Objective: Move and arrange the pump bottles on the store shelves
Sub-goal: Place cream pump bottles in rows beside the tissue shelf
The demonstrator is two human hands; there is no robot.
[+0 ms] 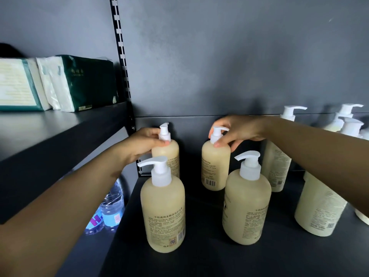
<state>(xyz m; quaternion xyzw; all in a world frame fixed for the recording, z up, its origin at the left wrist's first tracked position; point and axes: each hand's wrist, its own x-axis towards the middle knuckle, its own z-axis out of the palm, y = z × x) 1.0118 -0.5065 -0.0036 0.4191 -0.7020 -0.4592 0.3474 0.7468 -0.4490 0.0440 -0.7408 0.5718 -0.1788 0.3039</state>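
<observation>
Head view is showing me reaching onto the dark shelf (209, 254) with both arms. My left hand (139, 145) is curling its fingers around the white pump neck of the back-left bottle (168, 156), which is standing upright at about ten o'clock near the back panel. My right hand (235, 129) is pinching the pump collar of the back-middle bottle (214, 166), upright at twelve o'clock. Two more beige pump bottles are standing nearer me: the front-left bottle (163, 212) at seven o'clock and the front-right bottle (246, 204) at five. Paler bottles (317, 204) are crowding the three o'clock side. Tissue packs (87, 82) are sitting on the neighbouring shelf at nine.
</observation>
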